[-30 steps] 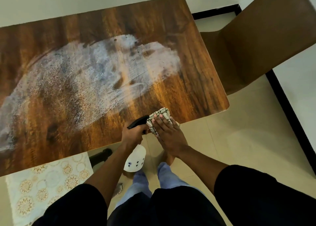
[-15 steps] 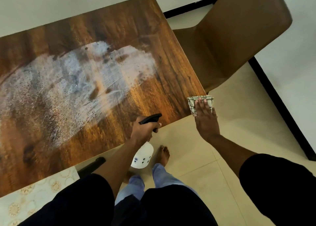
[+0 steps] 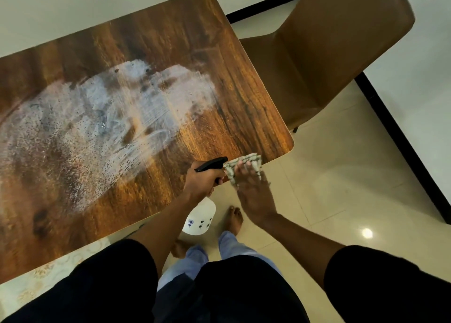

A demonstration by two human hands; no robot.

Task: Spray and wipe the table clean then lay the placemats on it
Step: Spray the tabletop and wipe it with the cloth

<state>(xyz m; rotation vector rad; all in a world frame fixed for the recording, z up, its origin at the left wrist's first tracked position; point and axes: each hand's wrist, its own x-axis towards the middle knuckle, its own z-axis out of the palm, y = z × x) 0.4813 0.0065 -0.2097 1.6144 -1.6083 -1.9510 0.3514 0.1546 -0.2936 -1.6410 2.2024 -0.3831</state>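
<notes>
Head view. Wood-grain rectangular table (image 3: 136,44): broad white film of wet spray across its middle, lying left of and beyond both hands. Checked folded cloth (image 3: 246,165) on near edge by the right corner, pressed flat under right hand (image 3: 253,195), fingers straight. Left hand (image 3: 203,182), nearer the film, clenched round black-triggered white spray bottle (image 3: 200,221). Pale patterned placemat (image 3: 46,274) below near edge.

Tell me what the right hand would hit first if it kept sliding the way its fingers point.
Likely nothing: the right hand presses the cloth at the table edge, bare wood ahead as far as shown.
</notes>
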